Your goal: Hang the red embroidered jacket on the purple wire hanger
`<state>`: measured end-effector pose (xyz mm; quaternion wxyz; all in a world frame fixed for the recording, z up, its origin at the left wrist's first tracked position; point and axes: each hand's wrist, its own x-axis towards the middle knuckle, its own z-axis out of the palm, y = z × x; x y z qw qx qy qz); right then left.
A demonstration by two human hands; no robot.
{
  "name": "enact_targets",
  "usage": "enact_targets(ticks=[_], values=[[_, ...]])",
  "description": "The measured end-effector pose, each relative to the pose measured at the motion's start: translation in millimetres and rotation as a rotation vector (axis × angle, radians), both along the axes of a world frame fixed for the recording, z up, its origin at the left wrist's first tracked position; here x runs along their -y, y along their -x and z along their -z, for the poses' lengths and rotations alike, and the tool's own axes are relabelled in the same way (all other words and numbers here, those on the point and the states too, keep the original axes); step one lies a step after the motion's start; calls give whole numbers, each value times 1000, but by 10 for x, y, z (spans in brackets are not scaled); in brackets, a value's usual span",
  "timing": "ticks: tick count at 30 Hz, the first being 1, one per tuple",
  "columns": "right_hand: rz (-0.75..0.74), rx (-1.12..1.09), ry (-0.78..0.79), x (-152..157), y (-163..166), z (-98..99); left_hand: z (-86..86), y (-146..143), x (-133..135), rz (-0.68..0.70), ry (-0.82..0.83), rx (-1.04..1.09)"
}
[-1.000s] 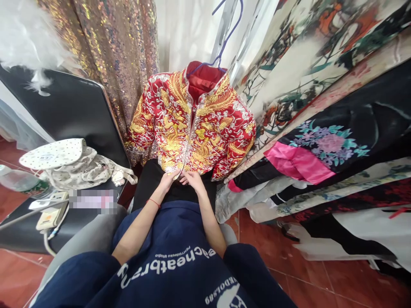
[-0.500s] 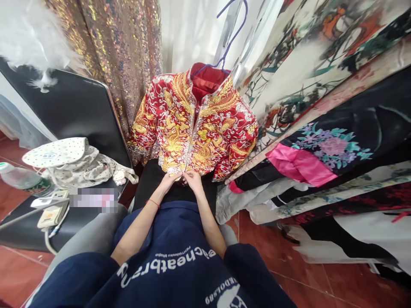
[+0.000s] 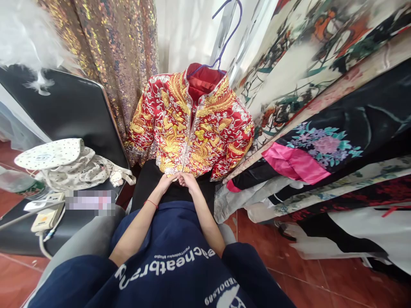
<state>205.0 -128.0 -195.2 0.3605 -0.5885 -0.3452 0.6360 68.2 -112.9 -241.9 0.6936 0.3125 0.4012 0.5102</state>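
A red jacket thick with gold and silver embroidery hangs in front of me on a purple hanger. Both my hands meet at the bottom of its front opening. My left hand pinches the left side of the hem, with a red string round its wrist. My right hand pinches the right side of the hem, fingertips touching the left hand's. A black garment hangs below the jacket behind my hands.
A black chair at the left carries a white dotted bag, a plastic bottle and a power strip. A sequined gold curtain hangs behind. Printed robes and a pink-trimmed black garment crowd the right. The floor is red tile.
My two hands have drawn closer together at the jacket's lower front edge. The jacket has barely shifted.
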Motion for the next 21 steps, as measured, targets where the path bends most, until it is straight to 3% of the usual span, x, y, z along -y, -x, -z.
enact_targets(ticks=[13,21], values=[[69,-235,90,-256,-8,-95,-20,-14,-39,-34,-36,-11],[138,-264,40,-276,2,-161,-32,66,-1,-10,-45,-98]])
